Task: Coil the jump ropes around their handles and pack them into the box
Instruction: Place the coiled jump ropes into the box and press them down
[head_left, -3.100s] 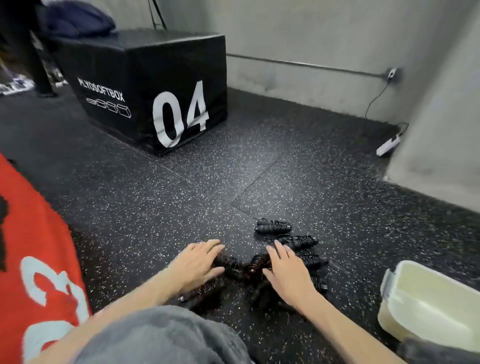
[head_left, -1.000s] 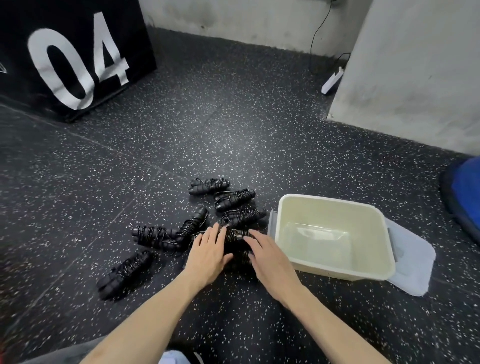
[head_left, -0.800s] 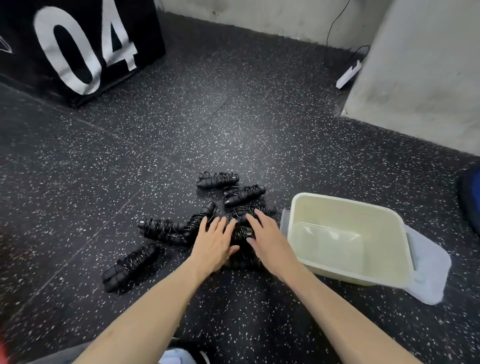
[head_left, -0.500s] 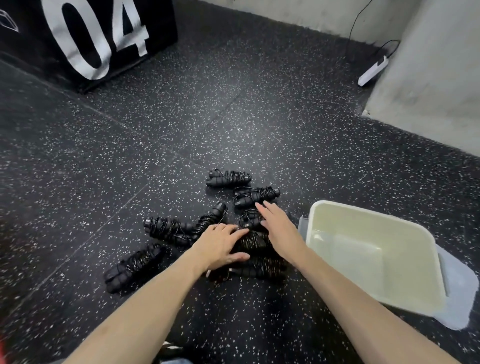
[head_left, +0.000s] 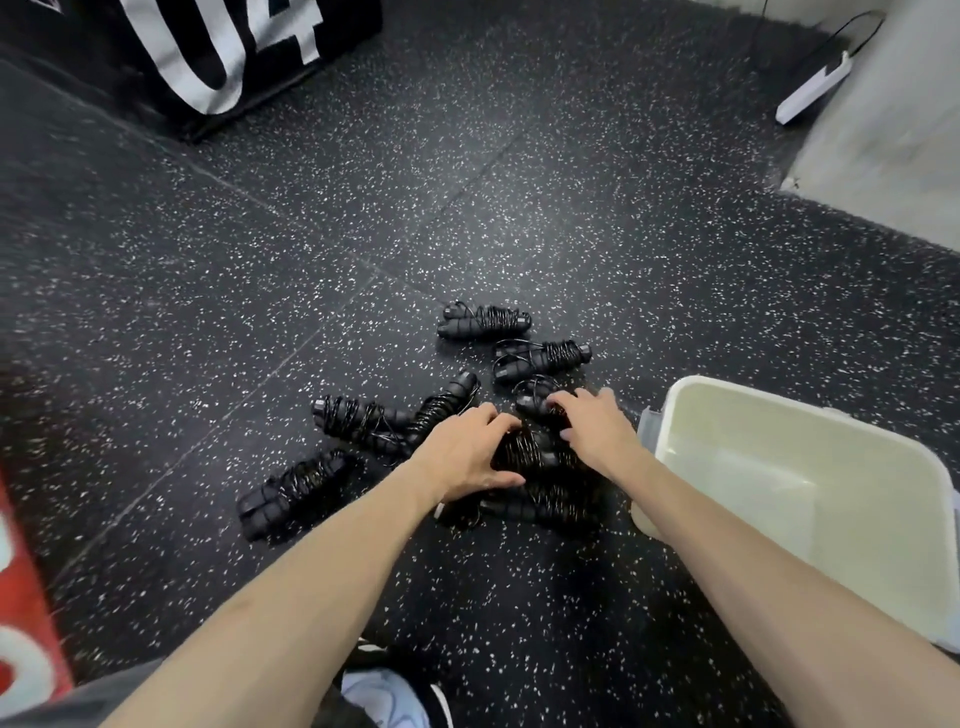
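**Both hands on the heap of coiled ropes, beside the box**

Left hand (head_left: 467, 457) curls over a coiled jump rope (head_left: 524, 454) mid-heap, fingers bent round its top and thumb under. Right hand (head_left: 597, 428) clasps a second bundle (head_left: 535, 397) just beyond, fingertips hooked over it. More bundles lie loose: two further out (head_left: 483, 322), two to the left (head_left: 358, 423), one lower left (head_left: 291, 491). All matte black, ribbed handles wound in glossy thin cord. The box (head_left: 675, 410), pale translucent plastic with rounded corners, sits just right of the heap on speckled black rubber floor (head_left: 260, 260).
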